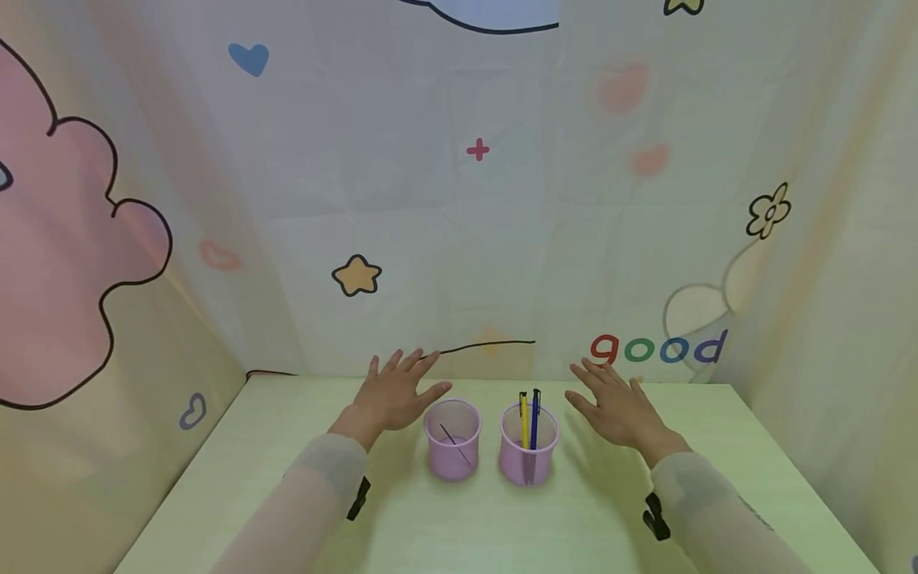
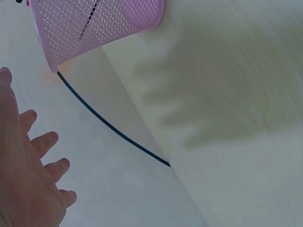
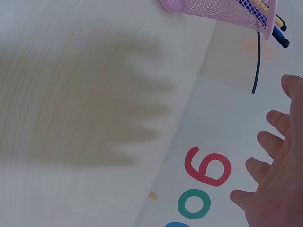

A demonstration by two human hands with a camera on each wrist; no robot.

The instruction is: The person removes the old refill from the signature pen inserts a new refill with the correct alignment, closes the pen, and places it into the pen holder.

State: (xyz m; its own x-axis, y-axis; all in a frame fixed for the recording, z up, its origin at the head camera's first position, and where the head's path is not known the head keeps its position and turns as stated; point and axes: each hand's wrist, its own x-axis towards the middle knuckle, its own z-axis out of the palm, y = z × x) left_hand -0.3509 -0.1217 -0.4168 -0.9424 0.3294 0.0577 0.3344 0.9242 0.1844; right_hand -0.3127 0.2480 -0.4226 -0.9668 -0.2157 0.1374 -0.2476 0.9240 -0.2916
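Observation:
Two pink mesh pen cups stand side by side on the table. The left pen cup (image 1: 453,462) has a thin dark stick (image 1: 455,443) leaning inside it, also visible through the mesh in the left wrist view. In the right pen cup (image 1: 515,466) a yellow pen (image 1: 524,422) and a blue pen (image 1: 535,421) stand upright. My left hand (image 1: 393,395) is held out left of the left cup, fingers spread, with nothing in it. To the right of the other cup, my right hand (image 1: 618,405) is likewise spread, holding nothing. Both hands cast shadows on the tabletop.
The pale wooden table (image 1: 423,534) ends at the back against a printed curtain (image 1: 430,239) with stars, hearts and the word "good". Curtain also hangs along the left and right sides. Each sleeve has a black strap piece at the wrist.

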